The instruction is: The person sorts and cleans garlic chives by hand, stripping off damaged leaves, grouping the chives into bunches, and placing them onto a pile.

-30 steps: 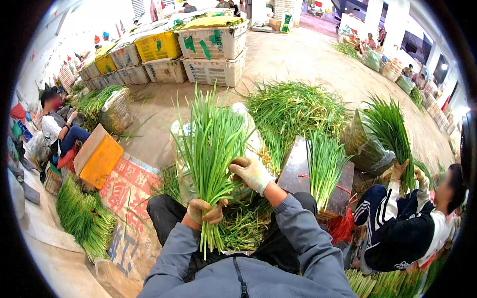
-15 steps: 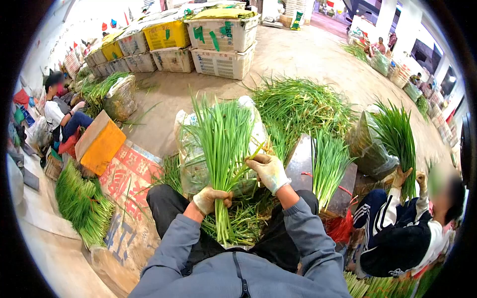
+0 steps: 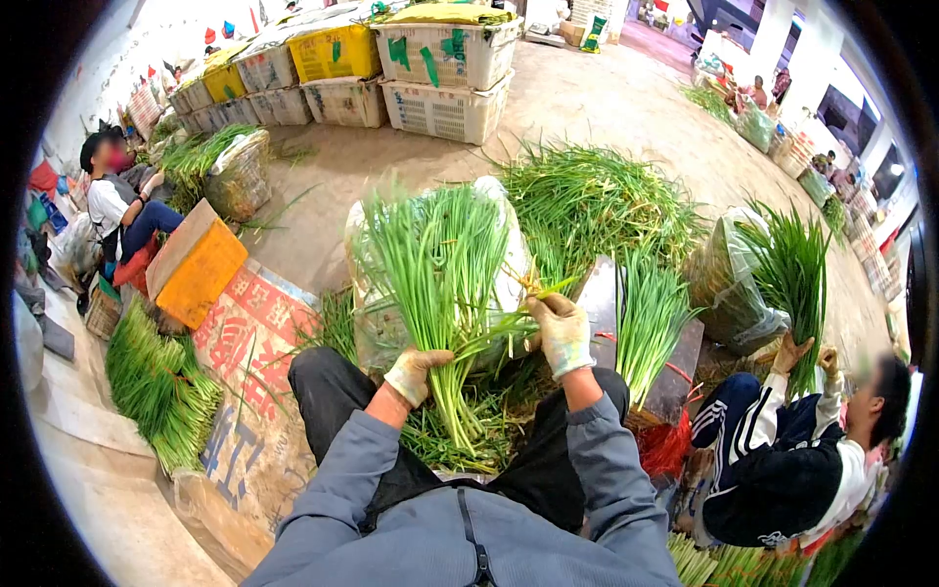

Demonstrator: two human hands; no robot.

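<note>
My left hand, in a pale work glove, is wrapped round the lower stems of a bunch of long green chives, leaves fanning away from me. Just right of the bunch, my gloved right hand pinches a few loose green and yellowish chive blades that stick out sideways. Behind the bunch stands a sack wrapped in clear plastic. Cut trimmings lie below, between my knees.
A large heap of chives lies ahead right. Beside my right knee, a sorted bunch rests on a dark board. At right, a co-worker holds another bunch. Tied bundles and an orange box are at left; stacked crates stand behind.
My right hand has moved right and slightly toward me, drawing blades out sideways from the bunch. The bunch's leaves have spread, its stems tilting further right at the bottom.
</note>
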